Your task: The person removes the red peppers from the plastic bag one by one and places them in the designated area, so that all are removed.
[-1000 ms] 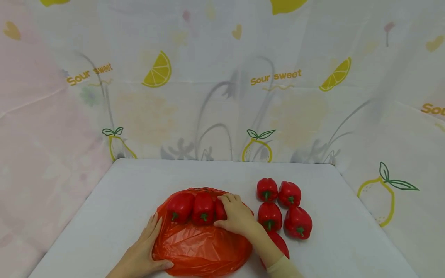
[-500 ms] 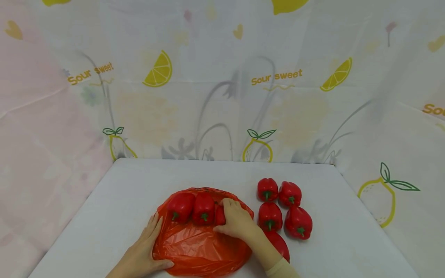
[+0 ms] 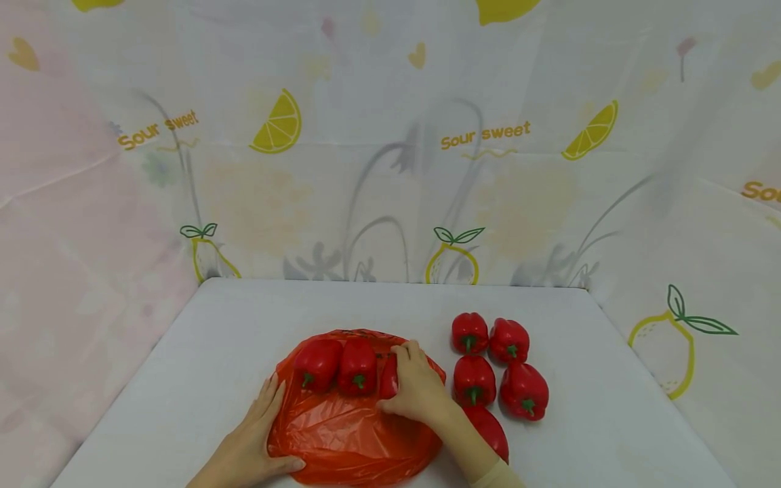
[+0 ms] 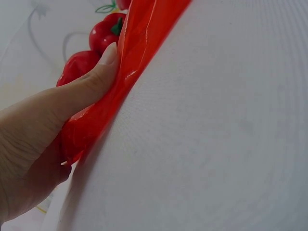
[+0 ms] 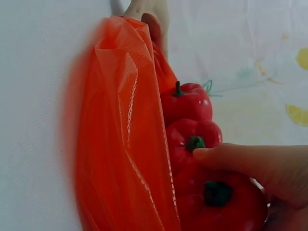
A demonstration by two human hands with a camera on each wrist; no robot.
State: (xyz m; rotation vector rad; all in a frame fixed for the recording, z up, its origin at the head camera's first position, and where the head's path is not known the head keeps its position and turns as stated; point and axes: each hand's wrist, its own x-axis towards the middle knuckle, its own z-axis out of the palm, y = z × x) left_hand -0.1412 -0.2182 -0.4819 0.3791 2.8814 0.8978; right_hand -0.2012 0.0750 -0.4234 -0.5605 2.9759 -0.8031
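Note:
An open red plastic bag (image 3: 348, 434) lies on the white table. Two red bell peppers with green stems, a left one (image 3: 317, 366) and a middle one (image 3: 358, 366), sit side by side along its far part. My right hand (image 3: 421, 386) holds a third bell pepper (image 3: 388, 381) at the right of that row, partly hidden by the fingers; its stem shows in the right wrist view, below the thumb. My left hand (image 3: 247, 437) rests against the bag's left side, fingers extended along the edge and thumb on its near side.
Right of the bag, several more red bell peppers (image 3: 474, 381) stand in a cluster on the table (image 3: 586, 407). One of them (image 3: 491, 434) is partly covered by my right forearm. A lemon-printed curtain (image 3: 378, 190) hangs around the table's back and sides.
The pepper in my right hand has shifted slightly right, leaving a small gap beside the middle pepper. My left hand and the bag stay in place.

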